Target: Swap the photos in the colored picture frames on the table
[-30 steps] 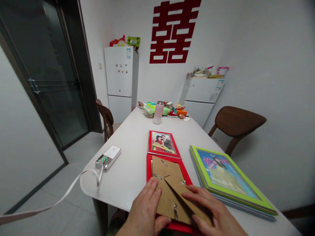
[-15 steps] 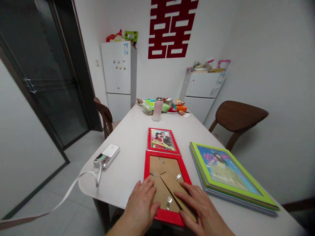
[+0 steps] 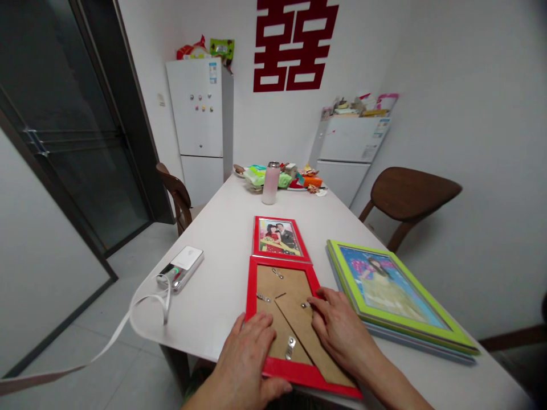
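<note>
A red picture frame [image 3: 255, 269] lies face down at the table's near edge, its brown backing board [image 3: 285, 283] seated inside it. My left hand [image 3: 248, 359] lies flat on the board's near left part, fingers spread, thumb over the frame's bottom edge. My right hand [image 3: 339, 327] rests on the board's right side, its fingertips at a small metal clip [image 3: 305, 304] by the right rail. A second red frame [image 3: 278, 237] with a photo of two people lies face up just beyond.
A stack of green and blue frames [image 3: 393, 296] lies to the right on the white table [image 3: 226, 267]. A power bank [image 3: 180, 267] with a white strap sits left. A pink bottle [image 3: 270, 182] and snacks stand at the far end. Brown chairs [image 3: 408, 196] flank the table.
The backing board, earlier lifted and askew, now lies flat inside the frame. My right hand has moved up to the clip on the right side; my left hand has slid toward the near edge.
</note>
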Demonstrator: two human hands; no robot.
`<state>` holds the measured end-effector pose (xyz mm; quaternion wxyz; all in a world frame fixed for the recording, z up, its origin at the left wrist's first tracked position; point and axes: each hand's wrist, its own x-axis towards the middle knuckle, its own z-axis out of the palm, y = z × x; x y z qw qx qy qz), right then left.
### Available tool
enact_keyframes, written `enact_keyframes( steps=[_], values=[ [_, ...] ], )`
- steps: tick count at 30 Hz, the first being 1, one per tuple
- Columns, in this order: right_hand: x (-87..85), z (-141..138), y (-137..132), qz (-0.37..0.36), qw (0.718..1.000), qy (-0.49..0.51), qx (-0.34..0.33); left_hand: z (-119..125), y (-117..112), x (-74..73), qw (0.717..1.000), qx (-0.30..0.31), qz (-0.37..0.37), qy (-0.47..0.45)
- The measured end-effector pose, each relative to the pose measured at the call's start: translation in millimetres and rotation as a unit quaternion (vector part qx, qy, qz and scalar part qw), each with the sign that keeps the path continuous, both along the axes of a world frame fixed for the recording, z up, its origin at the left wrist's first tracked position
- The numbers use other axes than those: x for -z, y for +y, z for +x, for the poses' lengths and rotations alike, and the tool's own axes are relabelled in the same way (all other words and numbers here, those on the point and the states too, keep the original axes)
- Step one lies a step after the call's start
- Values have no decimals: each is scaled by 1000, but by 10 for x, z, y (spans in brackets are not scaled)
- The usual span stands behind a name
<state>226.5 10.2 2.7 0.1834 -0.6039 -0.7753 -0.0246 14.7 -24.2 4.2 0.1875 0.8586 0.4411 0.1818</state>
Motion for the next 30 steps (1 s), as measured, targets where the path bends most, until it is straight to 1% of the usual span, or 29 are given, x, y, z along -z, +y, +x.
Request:
enact_keyframes(
  steps=[5,8,10,12,15,17,22,30],
  values=[
    [11,31,-14,-12,1000,26,-10,2,-12,-31,1000,-6,-13,2],
    [24,40,-47,1,999,38,-13,9,-20,-68,1000,-10,-18,9],
    [14,16,-114,15,998,44,-35,11,-22,-85,1000,-8,-19,12],
    [-18,-35,-214,14,995,48,-83,11,-21,-88,1000,-7,-19,16],
    [-82,-140,-371,-22,987,44,-154,15,-19,-69,1000,-10,-15,19],
    [-119,-201,-440,-44,982,32,-181,19,-18,-52,1000,-12,-11,15],
    [-163,-265,-471,-52,978,16,-201,15,-14,-42,1000,-5,-6,6],
    [-226,-255,-501,-61,969,15,-239,5,-12,-32,1000,-6,-8,-6]
  ],
)
